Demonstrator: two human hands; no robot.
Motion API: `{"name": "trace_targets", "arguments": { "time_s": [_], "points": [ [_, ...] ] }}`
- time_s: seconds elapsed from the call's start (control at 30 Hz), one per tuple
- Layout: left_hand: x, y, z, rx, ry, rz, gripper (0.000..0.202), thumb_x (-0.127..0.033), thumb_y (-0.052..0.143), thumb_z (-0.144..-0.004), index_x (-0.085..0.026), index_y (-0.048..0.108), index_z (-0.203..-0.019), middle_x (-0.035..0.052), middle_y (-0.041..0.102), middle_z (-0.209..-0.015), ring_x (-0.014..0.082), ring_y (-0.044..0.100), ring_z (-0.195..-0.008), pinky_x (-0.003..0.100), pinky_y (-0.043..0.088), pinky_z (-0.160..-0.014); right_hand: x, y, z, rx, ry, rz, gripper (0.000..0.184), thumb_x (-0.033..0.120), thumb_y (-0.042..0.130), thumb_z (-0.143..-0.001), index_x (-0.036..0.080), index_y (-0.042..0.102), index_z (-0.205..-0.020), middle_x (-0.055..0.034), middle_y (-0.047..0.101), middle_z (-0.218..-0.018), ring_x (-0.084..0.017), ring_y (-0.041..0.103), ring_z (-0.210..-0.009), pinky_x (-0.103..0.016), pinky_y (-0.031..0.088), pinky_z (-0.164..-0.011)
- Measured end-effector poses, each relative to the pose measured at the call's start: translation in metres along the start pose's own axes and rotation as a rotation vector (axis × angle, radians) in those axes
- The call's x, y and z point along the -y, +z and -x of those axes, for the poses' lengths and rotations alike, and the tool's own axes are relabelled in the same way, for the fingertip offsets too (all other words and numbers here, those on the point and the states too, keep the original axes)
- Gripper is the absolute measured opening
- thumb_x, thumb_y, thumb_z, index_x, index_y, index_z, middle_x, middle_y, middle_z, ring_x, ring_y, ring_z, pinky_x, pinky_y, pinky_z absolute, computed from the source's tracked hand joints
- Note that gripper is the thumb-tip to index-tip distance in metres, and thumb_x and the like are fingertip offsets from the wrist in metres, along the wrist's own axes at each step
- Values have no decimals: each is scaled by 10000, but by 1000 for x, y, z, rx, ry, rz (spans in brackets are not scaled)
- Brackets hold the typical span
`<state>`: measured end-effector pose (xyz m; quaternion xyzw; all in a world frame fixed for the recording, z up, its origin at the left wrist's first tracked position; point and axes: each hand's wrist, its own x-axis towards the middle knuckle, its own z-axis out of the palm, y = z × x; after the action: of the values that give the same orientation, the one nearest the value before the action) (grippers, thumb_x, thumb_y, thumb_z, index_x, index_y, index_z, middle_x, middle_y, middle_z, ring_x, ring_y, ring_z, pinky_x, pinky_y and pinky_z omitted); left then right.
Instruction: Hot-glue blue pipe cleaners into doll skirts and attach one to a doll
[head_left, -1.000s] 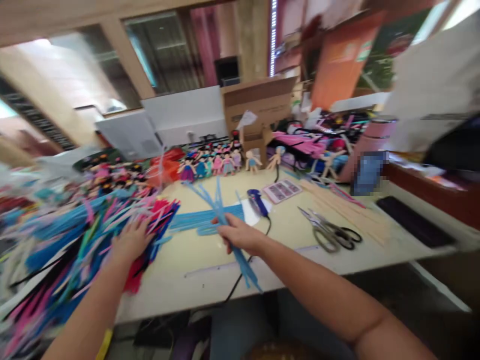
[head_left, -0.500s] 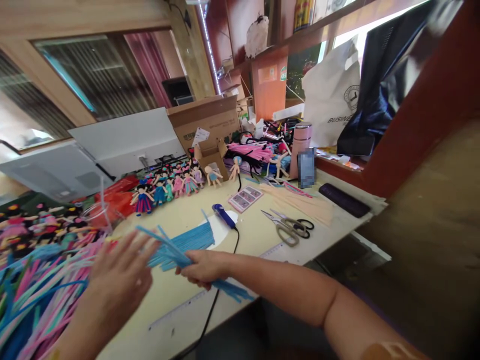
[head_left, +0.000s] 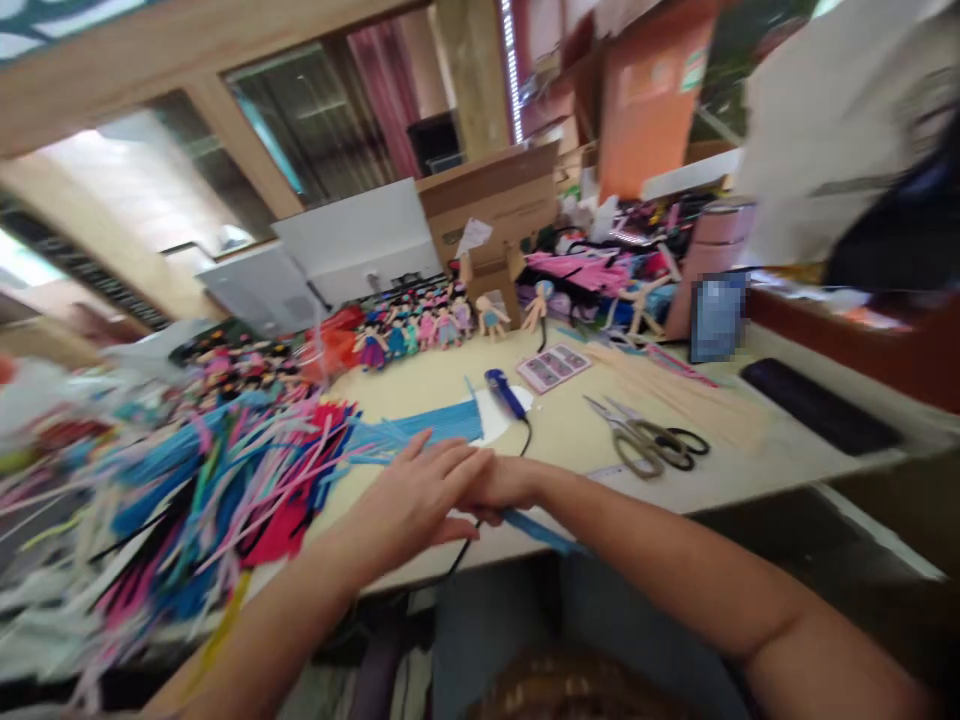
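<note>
My right hand (head_left: 501,484) is closed around a bundle of blue pipe cleaners (head_left: 546,530), whose ends stick out below it toward the table's front edge. Over its knuckles reaches my left hand (head_left: 412,500), fingers stretched out and thumb apart. The fingertips seem to touch the right hand, and the front of the bundle is hidden behind them. Just beyond both hands lies a flat row of more blue pipe cleaners (head_left: 442,420). A blue corded tool (head_left: 505,392) rests on a white sheet (head_left: 496,420) beside that row.
At left spreads a heap of multicoloured pipe cleaners (head_left: 255,480). Small dolls (head_left: 420,325) stand at the back before a cardboard box (head_left: 495,195). To the right lie scissors (head_left: 637,450), a printed card (head_left: 553,368), beige pipe cleaners (head_left: 675,385) and a dark case (head_left: 817,405), near a pink thermos (head_left: 712,245).
My left hand has come right, from apart to over my right hand. The right hand still grips the blue bundle. The camera view has turned left, showing more of the heap.
</note>
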<state>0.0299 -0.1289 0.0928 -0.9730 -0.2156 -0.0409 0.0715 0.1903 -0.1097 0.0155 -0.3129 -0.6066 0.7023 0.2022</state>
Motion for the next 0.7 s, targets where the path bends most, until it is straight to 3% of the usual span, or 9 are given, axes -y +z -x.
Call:
{"name": "trace_targets", "arguments": {
  "time_s": [0.07, 0.17, 0.33, 0.47, 0.6, 0.7],
  "points": [
    [7, 7, -5, 122, -67, 84, 621, -477, 608, -842, -252, 418, -1388, 111, 661, -1173, 272, 615, -1082, 467, 401, -1009, 0, 0, 7, 67, -17, -40, 165, 206, 523, -799, 171, 496, -640, 76, 420, -428, -65, 399, -353, -164, 353, -343],
    [15, 19, 0, 198, -196, 229, 511, -489, 561, -870, -256, 483, -1318, 92, 674, -1125, 254, 638, -1015, 366, 457, -880, -1, -2, 16, 75, -7, -129, 197, 287, 549, -803, 176, 501, -648, 74, 440, -446, -65, 413, -364, -171, 381, -360],
    [14, 33, 6, 210, -380, 343, 272, -413, 464, -927, -275, 604, -1116, 48, 697, -1001, 231, 648, -907, 294, 448, -742, -1, -10, 34, 21, -10, -147, 265, 401, 656, -771, 154, 567, -738, 48, 547, -562, -64, 474, -387, -178, 423, -384],
    [23, 36, 11, 168, -514, 393, 249, -369, 424, -921, -222, 623, -887, 35, 643, -817, 197, 592, -776, 287, 413, -686, -7, -37, 49, -61, 31, -238, 421, 541, 562, -849, 137, 639, -942, -49, 689, -742, -113, 601, -482, -209, 489, -425],
    [28, 38, 20, 103, -665, 859, 252, -393, 434, -886, -189, 559, -808, -30, 485, -618, 118, 462, -568, 236, 349, -533, -24, -65, 53, -345, 24, -543, 404, 475, 437, -948, 147, 671, -963, -62, 696, -710, -113, 621, -505, -192, 496, -440],
    [20, 47, 21, 15, -770, 1259, 297, -471, 489, -849, -179, 515, -807, -74, 412, -524, 76, 369, -437, 206, 279, -437, -31, -61, 48, -458, -43, -638, 318, 366, 446, -964, 154, 683, -964, -27, 665, -687, -77, 585, -487, -167, 473, -440]
  ]
}}
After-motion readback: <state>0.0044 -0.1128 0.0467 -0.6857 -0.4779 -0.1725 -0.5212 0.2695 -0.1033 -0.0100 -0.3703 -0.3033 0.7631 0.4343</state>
